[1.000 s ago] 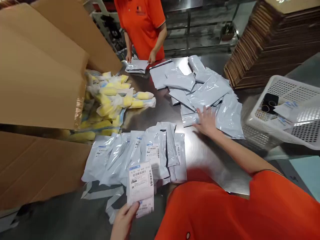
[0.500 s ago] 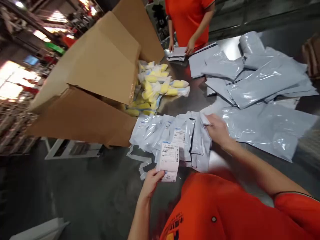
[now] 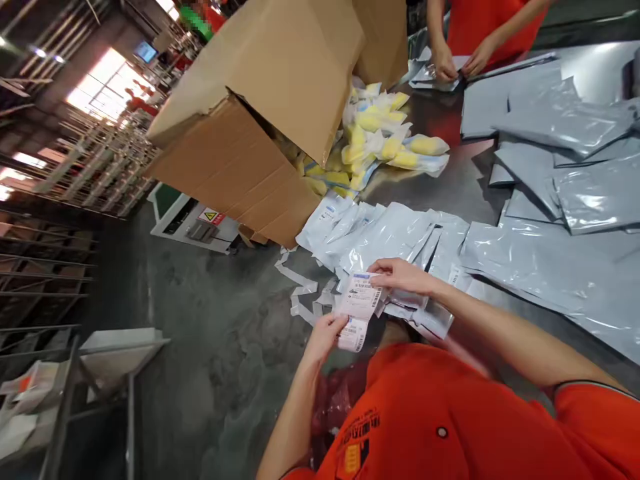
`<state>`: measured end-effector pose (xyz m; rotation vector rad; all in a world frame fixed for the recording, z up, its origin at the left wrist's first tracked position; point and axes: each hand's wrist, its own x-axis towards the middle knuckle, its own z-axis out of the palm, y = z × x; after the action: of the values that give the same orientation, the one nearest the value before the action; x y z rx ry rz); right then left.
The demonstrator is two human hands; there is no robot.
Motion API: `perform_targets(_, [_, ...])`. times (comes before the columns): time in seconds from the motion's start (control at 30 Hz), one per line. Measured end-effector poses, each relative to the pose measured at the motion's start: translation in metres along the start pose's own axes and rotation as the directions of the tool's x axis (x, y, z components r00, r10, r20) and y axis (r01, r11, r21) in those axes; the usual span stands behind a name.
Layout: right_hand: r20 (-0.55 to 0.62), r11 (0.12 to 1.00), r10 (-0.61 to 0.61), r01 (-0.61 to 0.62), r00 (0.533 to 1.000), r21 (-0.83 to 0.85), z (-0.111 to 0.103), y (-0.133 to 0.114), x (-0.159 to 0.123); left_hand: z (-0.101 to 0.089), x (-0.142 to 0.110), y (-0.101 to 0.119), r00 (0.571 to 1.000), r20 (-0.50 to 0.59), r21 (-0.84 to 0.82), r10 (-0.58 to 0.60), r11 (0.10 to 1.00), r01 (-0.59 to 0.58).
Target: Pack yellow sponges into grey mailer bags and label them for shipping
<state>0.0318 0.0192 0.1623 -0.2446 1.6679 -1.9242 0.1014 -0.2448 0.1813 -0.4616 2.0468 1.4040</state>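
A strip of printed shipping labels (image 3: 361,303) hangs at the table's near edge, with barcodes and blue marks on it. My left hand (image 3: 324,333) pinches its lower part between thumb and fingers. At the top corner of the same strip, the fingers of my right hand (image 3: 397,275) are closed on the paper. Just beyond my hands lies a row of overlapping grey-white poly mailers (image 3: 393,230). Some of these bags carry labels. Pale backing strips (image 3: 303,283) dangle over the table edge to the left of the labels.
A large open cardboard box (image 3: 250,173) lies on its side, with yellow items in clear wrapping (image 3: 380,133) spilling out. More grey mailers (image 3: 540,267) are piled at right. Across the metal table (image 3: 425,187), a co-worker's hands (image 3: 463,63) handle a mailer. Left is floor (image 3: 210,360).
My right hand has moved from the bags at the right to the top of the label strip. The view has swung left, so the box and bags sit farther right.
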Motion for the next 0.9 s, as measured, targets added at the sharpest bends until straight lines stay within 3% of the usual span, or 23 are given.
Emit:
perform_targets(0.1, [-0.221, 0.960, -0.146, 0.084, 0.964, -0.268, 0.012, -0.002, -0.015, 0.000, 0.005, 0.005, 0.995, 0.097, 0.001, 0.028, 1.000, -0.028])
perform_targets(0.2, [-0.237, 0.895, -0.238, 0.118, 0.942, -0.430, 0.028, -0.002, -0.025, 0.000, 0.004, 0.026, 0.946, 0.236, -0.035, 0.223, 0.975, -0.221])
perform_targets(0.3, [-0.180, 0.868, -0.252, 0.140, 0.951, -0.477, 0.043, -0.002, -0.032, 0.008, 0.005, 0.053, 0.938, 0.157, -0.038, 0.308, 0.951, -0.306])
perform_targets(0.4, [-0.211, 0.818, -0.305, 0.142, 0.929, -0.558, 0.049, -0.002, -0.038, 0.025, 0.012, 0.071, 0.939, 0.064, 0.037, 0.337, 0.940, -0.340])
perform_targets(0.53, [-0.247, 0.776, -0.359, 0.141, 0.900, -0.615, 0.029, -0.003, -0.037, 0.036, 0.029, 0.075, 0.932, 0.053, 0.109, 0.358, 0.926, -0.362])
perform_targets(0.63, [-0.379, 0.748, -0.433, 0.091, 0.818, -0.657, -0.012, -0.007, -0.021, 0.020, 0.044, 0.065, 0.955, 0.118, 0.111, 0.273, 0.952, -0.286])
perform_targets(0.73, [-0.547, 0.710, -0.434, -0.102, 0.716, -0.697, -0.056, -0.005, 0.008, -0.012, 0.056, 0.046, 0.977, 0.172, 0.171, 0.129, 0.972, -0.159])
perform_targets(0.8, [-0.555, 0.599, -0.388, -0.256, 0.736, -0.759, -0.075, 0.001, 0.029, -0.036, 0.061, 0.032, 0.988, 0.149, 0.197, 0.039, 0.978, -0.068])
perform_targets(0.9, [-0.525, 0.317, -0.291, -0.437, 0.800, -0.842, -0.081, 0.012, 0.048, -0.070, 0.061, 0.010, 0.995, 0.086, 0.149, -0.042, 0.988, 0.029])
